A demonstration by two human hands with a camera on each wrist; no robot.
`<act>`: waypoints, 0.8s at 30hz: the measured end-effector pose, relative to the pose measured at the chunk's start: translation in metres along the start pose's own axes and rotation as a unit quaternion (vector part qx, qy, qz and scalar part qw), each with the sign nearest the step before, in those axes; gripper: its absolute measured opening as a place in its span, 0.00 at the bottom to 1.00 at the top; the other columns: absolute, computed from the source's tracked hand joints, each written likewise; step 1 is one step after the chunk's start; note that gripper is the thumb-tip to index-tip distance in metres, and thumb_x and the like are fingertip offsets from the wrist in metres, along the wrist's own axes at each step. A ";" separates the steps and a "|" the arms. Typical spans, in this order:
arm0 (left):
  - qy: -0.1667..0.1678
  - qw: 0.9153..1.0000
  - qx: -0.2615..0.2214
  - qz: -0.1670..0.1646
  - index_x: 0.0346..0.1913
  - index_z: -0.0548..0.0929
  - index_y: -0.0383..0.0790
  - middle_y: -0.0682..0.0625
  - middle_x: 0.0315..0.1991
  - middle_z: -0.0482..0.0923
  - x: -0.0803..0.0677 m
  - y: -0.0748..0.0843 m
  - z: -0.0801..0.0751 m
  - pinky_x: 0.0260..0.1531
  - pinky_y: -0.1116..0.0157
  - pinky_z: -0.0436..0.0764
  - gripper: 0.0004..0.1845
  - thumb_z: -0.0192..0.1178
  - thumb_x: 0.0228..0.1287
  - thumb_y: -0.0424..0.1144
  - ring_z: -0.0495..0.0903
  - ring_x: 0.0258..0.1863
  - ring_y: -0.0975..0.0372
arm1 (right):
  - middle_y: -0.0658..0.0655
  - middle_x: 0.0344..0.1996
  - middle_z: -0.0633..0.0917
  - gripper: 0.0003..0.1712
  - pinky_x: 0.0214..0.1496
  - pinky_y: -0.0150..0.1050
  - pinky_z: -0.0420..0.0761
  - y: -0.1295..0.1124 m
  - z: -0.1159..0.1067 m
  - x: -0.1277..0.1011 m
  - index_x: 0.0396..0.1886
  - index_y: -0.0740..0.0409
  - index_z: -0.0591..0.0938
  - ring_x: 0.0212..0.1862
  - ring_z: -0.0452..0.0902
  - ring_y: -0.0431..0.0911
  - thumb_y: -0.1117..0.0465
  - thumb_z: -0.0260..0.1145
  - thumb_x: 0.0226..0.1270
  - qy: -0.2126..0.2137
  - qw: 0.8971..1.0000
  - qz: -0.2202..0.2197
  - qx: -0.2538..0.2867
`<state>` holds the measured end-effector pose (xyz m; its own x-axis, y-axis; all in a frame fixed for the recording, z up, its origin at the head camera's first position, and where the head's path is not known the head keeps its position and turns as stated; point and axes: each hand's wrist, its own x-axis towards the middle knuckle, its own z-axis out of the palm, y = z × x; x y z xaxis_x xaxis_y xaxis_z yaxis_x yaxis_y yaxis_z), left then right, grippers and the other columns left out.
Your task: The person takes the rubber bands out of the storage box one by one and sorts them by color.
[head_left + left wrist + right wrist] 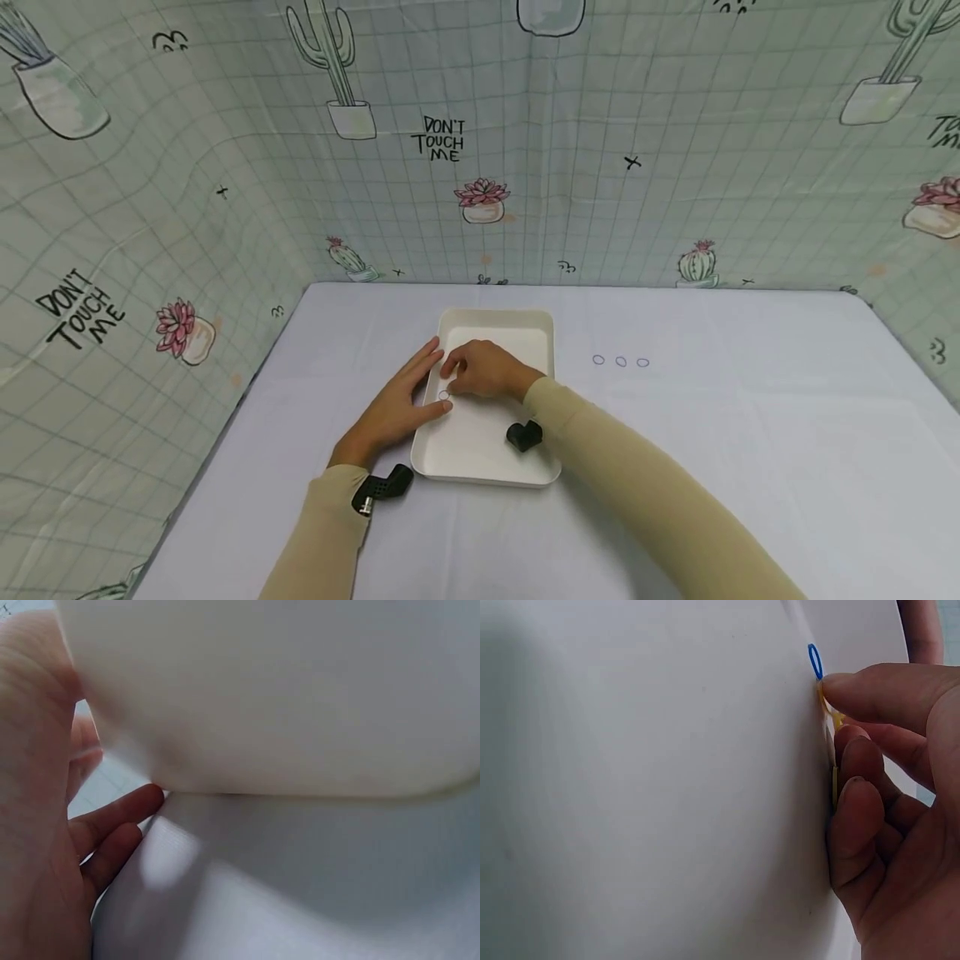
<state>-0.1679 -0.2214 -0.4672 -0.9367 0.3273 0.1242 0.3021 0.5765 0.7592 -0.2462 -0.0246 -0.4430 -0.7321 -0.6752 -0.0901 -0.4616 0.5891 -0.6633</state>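
Observation:
A white rectangular tray lies on the table. My left hand rests against its left side, fingers extended along the rim and thumb reaching over the edge. In the left wrist view the fingers touch the tray's outer wall. Inside the tray, near the left wall, my right hand has curled fingers. The right wrist view shows its thumb and finger pinching a thin yellow rubber band. A blue rubber band is right at the thumb tip, and another yellow strand shows beside the lower fingers.
Three small thin rings, one of them the middle ring, lie in a row on the white tabletop right of the tray. A patterned cloth hangs behind and at the sides. Black wrist cameras sit on both sleeves.

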 end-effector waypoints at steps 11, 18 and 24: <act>-0.013 1.000 -0.001 -0.003 0.79 0.57 0.41 0.63 0.80 0.44 0.000 -0.001 -0.001 0.73 0.47 0.51 0.47 0.68 0.62 0.51 0.43 0.79 0.61 | 0.45 0.28 0.83 0.04 0.41 0.35 0.74 0.002 0.002 0.000 0.35 0.48 0.88 0.36 0.75 0.41 0.60 0.69 0.62 0.015 1.000 -0.012 -0.004; -0.016 1.000 0.001 -0.008 0.79 0.57 0.42 0.60 0.81 0.44 -0.002 0.001 0.001 0.73 0.44 0.51 0.47 0.68 0.62 0.51 0.43 0.79 0.58 | 0.43 0.27 0.82 0.04 0.39 0.36 0.75 0.000 0.006 0.000 0.35 0.41 0.88 0.34 0.76 0.39 0.55 0.72 0.61 -0.008 1.000 0.004 -0.027; -0.008 1.000 0.003 -0.002 0.79 0.58 0.42 0.59 0.80 0.45 -0.002 0.002 0.002 0.72 0.44 0.51 0.47 0.69 0.61 0.49 0.44 0.79 0.57 | 0.41 0.25 0.82 0.06 0.38 0.35 0.75 -0.006 0.005 -0.004 0.31 0.39 0.88 0.33 0.76 0.37 0.59 0.71 0.62 -0.006 0.999 0.002 -0.037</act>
<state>-0.1656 -0.2197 -0.4670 -0.9354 0.3359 0.1108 0.2986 0.5822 0.7562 -0.2383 -0.0275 -0.4422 -0.7280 -0.6780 -0.1019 -0.4945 0.6222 -0.6069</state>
